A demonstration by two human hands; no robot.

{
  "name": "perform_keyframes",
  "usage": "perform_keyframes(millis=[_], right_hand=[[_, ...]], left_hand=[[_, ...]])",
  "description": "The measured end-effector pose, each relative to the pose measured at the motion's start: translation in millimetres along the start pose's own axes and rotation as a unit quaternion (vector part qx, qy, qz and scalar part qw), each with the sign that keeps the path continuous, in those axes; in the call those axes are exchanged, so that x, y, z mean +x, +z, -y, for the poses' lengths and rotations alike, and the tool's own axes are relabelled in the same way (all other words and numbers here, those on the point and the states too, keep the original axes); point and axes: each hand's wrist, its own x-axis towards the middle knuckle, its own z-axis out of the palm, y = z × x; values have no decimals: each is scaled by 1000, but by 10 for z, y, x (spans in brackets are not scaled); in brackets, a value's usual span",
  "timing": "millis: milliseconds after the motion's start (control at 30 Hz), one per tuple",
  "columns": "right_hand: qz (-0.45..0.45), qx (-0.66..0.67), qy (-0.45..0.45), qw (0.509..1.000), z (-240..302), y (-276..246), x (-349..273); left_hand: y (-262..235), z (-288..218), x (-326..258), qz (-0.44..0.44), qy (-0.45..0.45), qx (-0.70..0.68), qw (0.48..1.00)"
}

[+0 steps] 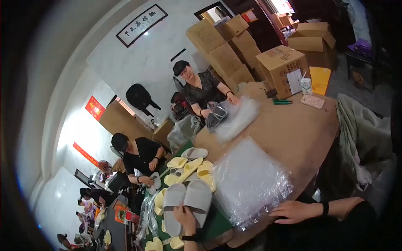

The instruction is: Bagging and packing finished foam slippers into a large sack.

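So far the left hand [185,217] has its fingers closed on a pair of grey slippers [187,201], held soles-up at six o'clock, and neither is bagged yet. The right hand [293,211] lies flat and open, gripping nothing, at the four o'clock edge of the stack of clear plastic bags [247,180]. Loose yellow slippers [188,167] wait at eleven o'clock of the pair, so much looks left.

Two grey slippers [187,203] held together — two stacks of clear plastic bags [248,180], three co-workers [200,85].
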Motion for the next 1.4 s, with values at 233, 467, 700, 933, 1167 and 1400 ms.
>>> perform_keyframes(millis=[233, 467, 700, 933, 1167, 1400], right_hand=[[-150, -391, 14, 908, -681, -108, 458], [-38, -354, 126, 926, -708, -68, 265], [-118, -318, 54, 939, -740, 5, 46], [-75, 112, 89, 987, -143, -631, -144], [-155, 386, 41, 909, -82, -578, 121], [-217, 272, 10, 938, 191, -454, 222]], left_hand=[[92, -1739, -283, 141, 36, -244, 959], [1106, -2385, -591, 183, -273, -429, 841], [1983, -1999, -583, 143, -313, -265, 901], [1503, -2588, -228, 234, -125, -311, 913], [725, -3565, 129, 66, 222, -305, 924], [515, -3342, 203, -25, 351, -271, 896]])
